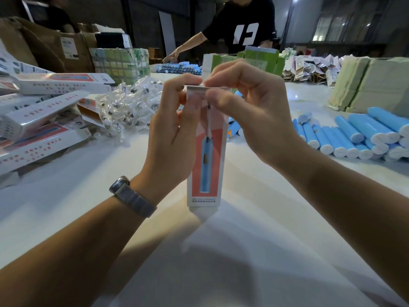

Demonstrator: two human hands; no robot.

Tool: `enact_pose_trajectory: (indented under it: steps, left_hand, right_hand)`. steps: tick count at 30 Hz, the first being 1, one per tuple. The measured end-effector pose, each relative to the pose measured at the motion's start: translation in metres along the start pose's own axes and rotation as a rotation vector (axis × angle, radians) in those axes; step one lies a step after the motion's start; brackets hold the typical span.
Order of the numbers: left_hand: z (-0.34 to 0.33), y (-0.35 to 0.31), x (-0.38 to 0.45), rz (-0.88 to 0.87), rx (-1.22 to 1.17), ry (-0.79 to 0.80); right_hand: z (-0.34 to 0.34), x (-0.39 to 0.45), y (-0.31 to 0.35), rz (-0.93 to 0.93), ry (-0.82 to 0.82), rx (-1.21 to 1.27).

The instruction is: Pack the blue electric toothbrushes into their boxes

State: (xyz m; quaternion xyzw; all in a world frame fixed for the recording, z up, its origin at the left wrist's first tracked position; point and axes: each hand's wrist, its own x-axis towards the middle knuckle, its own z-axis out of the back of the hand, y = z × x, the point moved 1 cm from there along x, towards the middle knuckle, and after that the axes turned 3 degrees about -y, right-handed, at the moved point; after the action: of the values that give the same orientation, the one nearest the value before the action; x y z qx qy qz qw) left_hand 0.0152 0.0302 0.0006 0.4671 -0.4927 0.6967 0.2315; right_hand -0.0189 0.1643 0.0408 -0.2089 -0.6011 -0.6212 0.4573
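Landmark = upright toothbrush box (207,165), standing on white table (221,251), mid-frame.

Far left of box: heap of flat printed cartons (44,111), lying on sides. Btwn heap & box: pile of clear-bagged brush heads (126,107).

Left hand (174,129), wristwatch (130,196) on wrist, fingers curled round box's upper left edge, pinching top flap (204,87).

Right hand (252,116) grips same flap from box's right; thumb + forefinger pinch it at top.

Right of box: rows of blue toothbrush handles (354,138) lying on table, well apart from it.

Behind box: another person in black tee (243,23) at green cartons (261,58).
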Motion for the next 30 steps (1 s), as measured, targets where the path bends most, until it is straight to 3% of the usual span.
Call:
enact_pose_trajectory:
  steps: [8, 18, 23, 30]
  left_hand:
    - [-0.0003, -0.0008, -0.0032, -0.03, 0.018, -0.018]
    - [0.0014, -0.0019, 0.0021, -0.049, 0.035, -0.042]
    - [-0.0021, -0.0023, -0.0032, 0.054, -0.118, 0.043]
    - [-0.0046, -0.0028, -0.0041, 0.128, -0.083, 0.088]
  right_hand:
    - [0.0015, 0.0005, 0.0023, -0.097, -0.023, 0.006]
    - [0.0014, 0.0004, 0.0047, -0.042, 0.002, -0.03]
    - [0.0033, 0.0041, 0.0045, 0.03, -0.002, -0.131]
    - [0.0076, 0.007, 0.0062, 0.062, -0.046, -0.143]
